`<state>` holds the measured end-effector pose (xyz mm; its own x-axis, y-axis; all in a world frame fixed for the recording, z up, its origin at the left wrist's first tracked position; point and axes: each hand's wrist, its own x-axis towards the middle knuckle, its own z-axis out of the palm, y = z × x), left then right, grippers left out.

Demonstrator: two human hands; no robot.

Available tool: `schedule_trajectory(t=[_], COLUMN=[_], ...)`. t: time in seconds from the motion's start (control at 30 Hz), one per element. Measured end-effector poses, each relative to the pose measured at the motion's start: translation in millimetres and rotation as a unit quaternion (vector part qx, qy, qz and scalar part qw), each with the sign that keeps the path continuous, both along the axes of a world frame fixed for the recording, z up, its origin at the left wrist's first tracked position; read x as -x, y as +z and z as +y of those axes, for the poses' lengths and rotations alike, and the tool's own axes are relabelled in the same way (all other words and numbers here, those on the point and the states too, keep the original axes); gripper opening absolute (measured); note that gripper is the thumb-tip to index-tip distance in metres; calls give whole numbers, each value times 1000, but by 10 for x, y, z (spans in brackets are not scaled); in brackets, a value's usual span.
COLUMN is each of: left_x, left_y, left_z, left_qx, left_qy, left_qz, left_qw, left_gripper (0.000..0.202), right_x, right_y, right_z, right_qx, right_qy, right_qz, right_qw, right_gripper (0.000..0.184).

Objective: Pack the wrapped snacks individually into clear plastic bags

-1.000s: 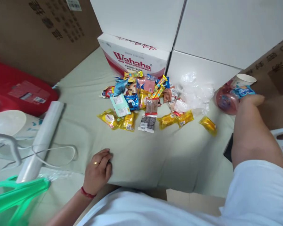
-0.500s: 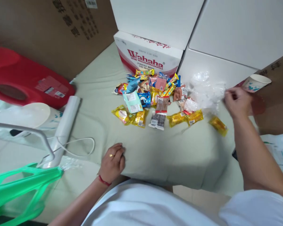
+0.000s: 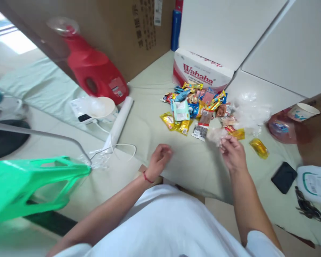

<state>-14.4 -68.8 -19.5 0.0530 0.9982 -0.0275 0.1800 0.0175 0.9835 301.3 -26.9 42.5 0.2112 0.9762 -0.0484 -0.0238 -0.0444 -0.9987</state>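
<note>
A heap of small wrapped snack packets (image 3: 195, 110) lies on a pale green cloth (image 3: 149, 125), in front of a white Wahaha carton (image 3: 200, 69). My right hand (image 3: 232, 153) is raised just in front of the heap, its fingers pinched on a thin clear plastic bag (image 3: 216, 135). My left hand (image 3: 159, 160) hovers to the left of it with the fingers curled and nothing visible in them. More crumpled clear plastic (image 3: 250, 112) lies to the right of the heap. A single yellow packet (image 3: 259, 148) lies apart at the right.
A red jug (image 3: 93, 69) and a white bowl (image 3: 103, 107) stand at left by a roll of bags (image 3: 119, 123). A green plastic frame (image 3: 29, 182) fills the lower left. At right are a pink bottle (image 3: 280, 128), a paper cup (image 3: 302, 111) and a black phone (image 3: 283, 176). Cardboard and white boxes wall the back.
My right hand came back from the cup and bottle to the front of the heap, now pinching clear plastic. My left hand lifted off the cloth. The view swung left.
</note>
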Motion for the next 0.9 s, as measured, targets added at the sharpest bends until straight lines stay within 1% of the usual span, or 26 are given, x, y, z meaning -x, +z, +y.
schedule_trajectory(t=[0.03, 0.07, 0.1, 0.17, 0.2, 0.23, 0.27, 0.3, 0.33, 0.37, 0.47, 0.53, 0.6, 0.63, 0.7, 0.73, 0.77, 0.8, 0.83, 0.87, 0.9], left_x=[-88, -177, -262, -403, -453, -489, -509, -515, -508, -492, -423, -397, -404, -419, -462, -487, -512, -534, -554, -570, -580], left_y=[68, 135, 199, 297, 323, 330, 319, 293, 257, 218, 134, 128, 145, 152, 155, 150, 142, 134, 127, 122, 121], left_z=[-1, 0, 3, 11, 15, 20, 26, 33, 42, 52, 84, 100, 106, 106, 98, 89, 78, 64, 48, 32, 17], left_qx=[11, -3, -37, -118, -150, -170, -174, -164, -143, -115, -16, 33, 67, 80, 105, 116, 124, 130, 135, 139, 145], left_qy=[-19, -39, -52, -77, -90, -106, -122, -133, -138, -138, -105, -66, -19, -1, 20, 21, 17, 8, -5, -19, -31], left_qz=[-45, -64, -58, -2, 30, 52, 58, 49, 27, -2, -90, -130, -152, -156, -158, -158, -159, -160, -165, -172, -182], left_qw=[999, 997, 996, 990, 984, 978, 975, 976, 980, 984, 990, 989, 986, 984, 982, 980, 979, 978, 977, 975, 972], left_gripper=[33, 43, 55, 77, 78, 71, 56, 39, 28, 24, 30, 33, 34, 34, 34, 34, 34, 35, 37, 38, 40], right_x=[196, 371, 518, 716, 765, 781, 768, 732, 678, 614, 447, 421, 475, 524, 634, 685, 731, 769, 798, 817, 828], right_y=[-38, -84, -134, -225, -257, -278, -286, -283, -273, -261, -260, -310, -390, -430, -489, -505, -510, -507, -501, -494, -491], right_z=[-171, -322, -450, -629, -684, -718, -735, -736, -724, -702, -606, -561, -575, -609, -710, -763, -806, -829, -830, -808, -767], right_qx=[21, 38, 52, 74, 83, 91, 97, 101, 103, 106, 128, 139, 118, 91, 16, -23, -56, -80, -96, -107, -117], right_qy=[25, 45, 56, 74, 81, 88, 93, 96, 97, 97, 92, 62, -12, -62, -144, -158, -148, -116, -68, -10, 49], right_qz=[64, 113, 150, 197, 211, 220, 228, 232, 235, 236, 236, 229, 191, 147, 13, -64, -136, -195, -239, -269, -289], right_qw=[997, 992, 986, 975, 971, 967, 964, 963, 962, 961, 959, 961, 974, 983, 989, 985, 978, 971, 964, 957, 949], right_gripper=[25, 25, 23, 20, 19, 17, 16, 16, 15, 16, 20, 28, 38, 41, 43, 45, 50, 59, 66, 67, 59])
